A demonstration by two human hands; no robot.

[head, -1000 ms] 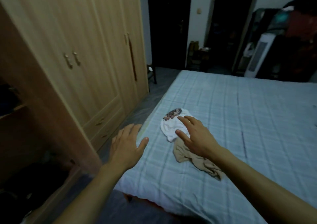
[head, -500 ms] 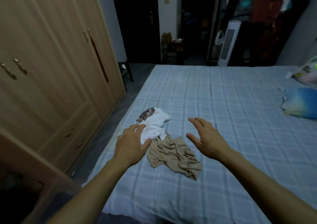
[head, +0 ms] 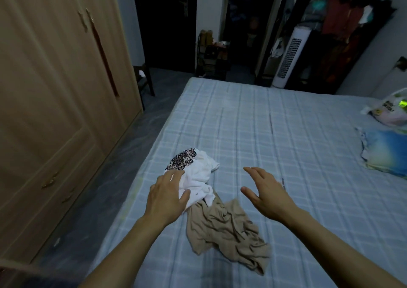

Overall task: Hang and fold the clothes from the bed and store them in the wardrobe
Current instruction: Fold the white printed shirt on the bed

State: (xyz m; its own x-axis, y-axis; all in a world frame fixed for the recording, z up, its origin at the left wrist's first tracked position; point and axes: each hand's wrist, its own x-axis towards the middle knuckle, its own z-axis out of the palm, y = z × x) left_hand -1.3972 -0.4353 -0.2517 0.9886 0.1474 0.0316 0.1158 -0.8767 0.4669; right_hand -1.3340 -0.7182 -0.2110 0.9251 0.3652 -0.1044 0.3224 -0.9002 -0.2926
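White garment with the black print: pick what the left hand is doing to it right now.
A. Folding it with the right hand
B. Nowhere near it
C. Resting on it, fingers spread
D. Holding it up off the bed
C: the left hand lies on the white garment, fingers spread, the cloth crumpled on the bed; the right hand hovers apart.

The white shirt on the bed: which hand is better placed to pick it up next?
The left hand. Its fingers already lie over the white shirt, thumb at the cloth's edge. The right hand hovers open over bare bed cover, apart from both garments.
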